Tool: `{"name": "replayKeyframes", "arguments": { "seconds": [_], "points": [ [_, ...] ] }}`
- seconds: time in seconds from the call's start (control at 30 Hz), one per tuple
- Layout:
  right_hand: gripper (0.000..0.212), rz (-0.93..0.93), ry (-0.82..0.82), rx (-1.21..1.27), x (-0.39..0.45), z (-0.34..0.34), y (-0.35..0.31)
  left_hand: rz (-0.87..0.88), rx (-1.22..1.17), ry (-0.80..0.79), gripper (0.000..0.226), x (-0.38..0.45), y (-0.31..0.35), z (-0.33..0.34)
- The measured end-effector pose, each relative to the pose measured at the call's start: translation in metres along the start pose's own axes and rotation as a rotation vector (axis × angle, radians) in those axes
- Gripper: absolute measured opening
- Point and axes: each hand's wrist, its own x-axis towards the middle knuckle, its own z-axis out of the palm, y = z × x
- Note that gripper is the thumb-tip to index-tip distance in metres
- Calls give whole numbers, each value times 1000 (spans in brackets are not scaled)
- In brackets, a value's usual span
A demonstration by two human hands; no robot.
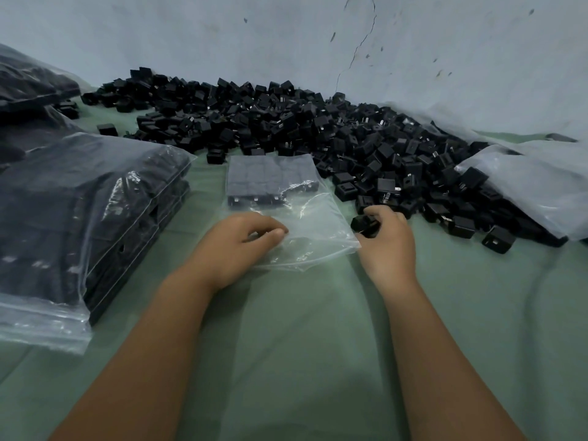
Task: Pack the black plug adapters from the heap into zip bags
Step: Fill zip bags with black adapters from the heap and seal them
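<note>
A: What do they work on?

B: A pale green cloth [302,345], creased, spread flat and running back to a grey-blue wall [286,36] with a thin crack and some chipped spots.

A: And the biggest thing on it?

B: The heap of black plug adapters [318,128], banked along the foot of the wall from the left across to the right. Next in size, the filled zip bags [79,211] stacked at the left, dark with packed adapters. At the far right a large clear plastic sack [525,183] lies partly over the heap's edge.

A: The bag being filled?

B: A clear zip bag [286,202] lies flat in the middle, just in front of the heap. Its far half holds adapters laid in neat rows; the near half is slack, with the mouth toward the person.

A: The hands?

B: The left hand [235,246] rests at the bag's near left corner, fingers curled, thumb and fingertips pinching the plastic. The right hand [386,240] is just beside the bag's right corner at the heap's near edge, fingers curled round one loose adapter [366,225].

A: Anything in the way?

B: A few stray adapters [498,239] sit apart on the cloth to the right of that hand.
</note>
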Motion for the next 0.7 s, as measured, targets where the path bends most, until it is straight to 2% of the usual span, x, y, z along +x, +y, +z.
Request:
{"name": "replayKeyframes", "arguments": {
  "seconds": [0.17,0.3,0.4,0.47,0.53,0.57,0.63,0.7],
  "points": [
    [54,64,243,337,0,-6,-12,-11,21,-55,44,-2,2,0],
    [57,-145,291,390,-14,-7,-34,8,86,-61,42,-1,2,1],
    [49,-388,238,271,-35,3,-57,0,93,-59,40,0,2,0],
    [48,-520,199,107,-50,15,-71,10,88,-62,40,0,4,0],
    [47,-631,171,-18,-62,25,-81,13,48,-36,21,0,4,1],
    [47,-675,140,-31,-65,28,-83,13,8,-11,16,0,3,2],
    [42,-710,17,62,-68,29,-83,-24,-84,62,35,1,1,3],
    [38,-680,-123,206,-66,24,-78,-72,-151,128,24,3,-1,3]
  ]
}}
